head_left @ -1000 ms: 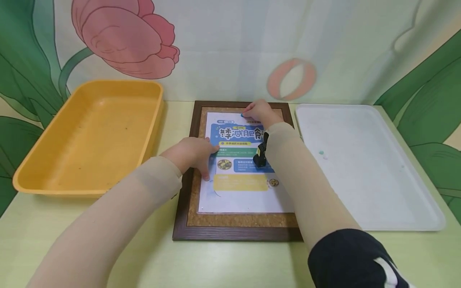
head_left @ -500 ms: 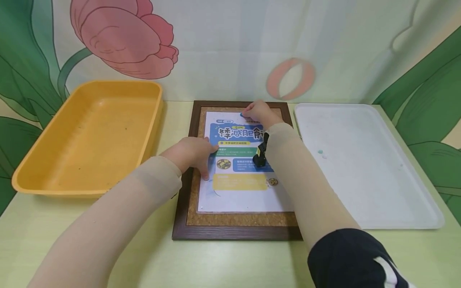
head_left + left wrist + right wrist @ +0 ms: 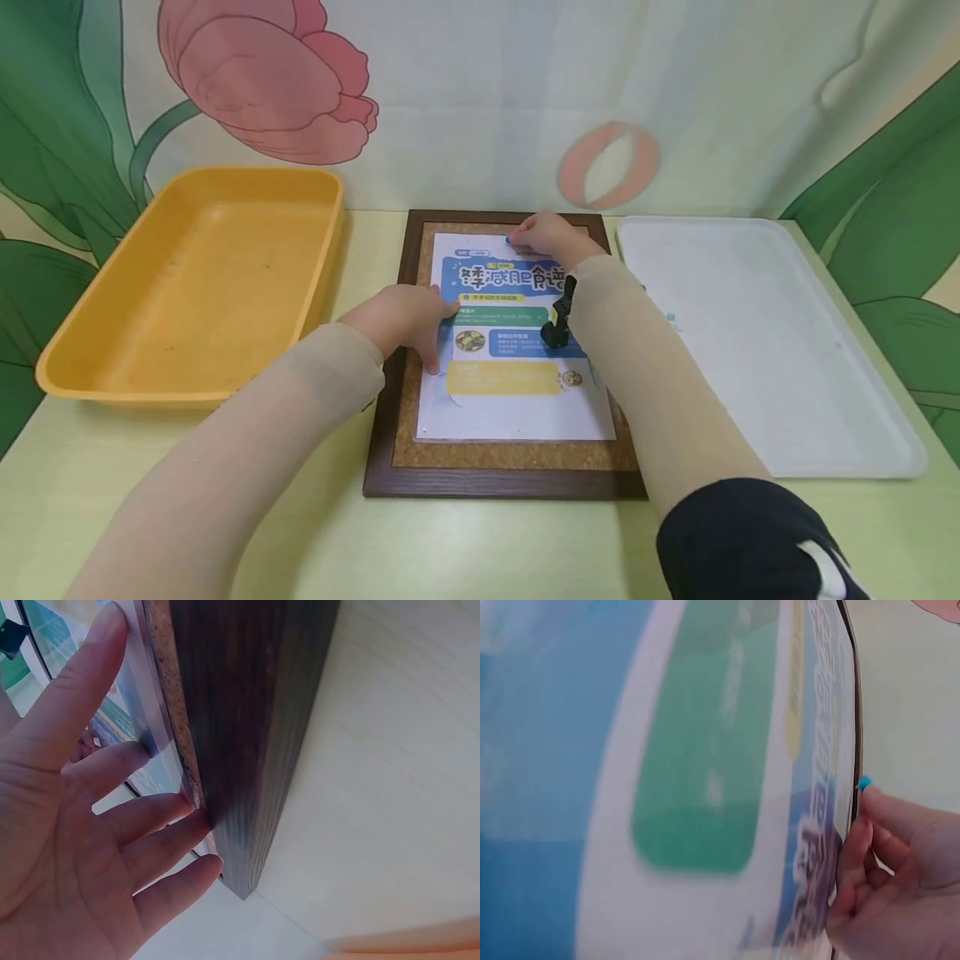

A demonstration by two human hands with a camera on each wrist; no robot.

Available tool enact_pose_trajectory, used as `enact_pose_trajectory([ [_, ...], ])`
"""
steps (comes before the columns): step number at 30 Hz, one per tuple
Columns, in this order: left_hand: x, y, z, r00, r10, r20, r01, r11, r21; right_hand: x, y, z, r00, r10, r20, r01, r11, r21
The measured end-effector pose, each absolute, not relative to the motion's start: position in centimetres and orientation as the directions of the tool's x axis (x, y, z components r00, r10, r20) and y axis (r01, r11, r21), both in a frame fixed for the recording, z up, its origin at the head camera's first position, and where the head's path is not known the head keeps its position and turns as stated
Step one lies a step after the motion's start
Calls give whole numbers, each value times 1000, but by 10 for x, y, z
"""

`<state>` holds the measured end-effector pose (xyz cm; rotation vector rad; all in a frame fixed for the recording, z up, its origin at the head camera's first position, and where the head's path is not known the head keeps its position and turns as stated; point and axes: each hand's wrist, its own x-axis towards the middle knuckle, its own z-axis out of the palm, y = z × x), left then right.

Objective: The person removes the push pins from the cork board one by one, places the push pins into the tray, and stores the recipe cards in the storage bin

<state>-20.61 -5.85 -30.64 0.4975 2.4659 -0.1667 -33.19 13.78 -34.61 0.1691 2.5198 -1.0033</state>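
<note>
Left hand [image 3: 401,321] flat on printed paper poster [image 3: 510,392]; right hand [image 3: 551,236] pinches small blue pushpin [image 3: 508,240] at its top edge; I fear the pin slips.

Both forearms in snug beige sleeves, smooth fabric, ending at the wrists. Left hand [image 3: 401,321] and right hand [image 3: 547,235] bare — no rings or gloves seen. Small black camera unit [image 3: 558,321] strapped at right wrist. Right upper arm: black sleeve with a white marking (partly cut off by frame edge).
</note>
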Motion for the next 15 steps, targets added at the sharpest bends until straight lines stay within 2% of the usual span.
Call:
enact_pose_trajectory([
  [7, -208, -54, -311, -738, 325, -592, 404, 915, -2, -321, 161, -337, -893, -114, -436, 192, 779, -596],
  [15, -212, -55, -310, -745, 319, -586, 401, 916, -10, -307, 177, -326, -908, -130, -397, 166, 760, -629],
])
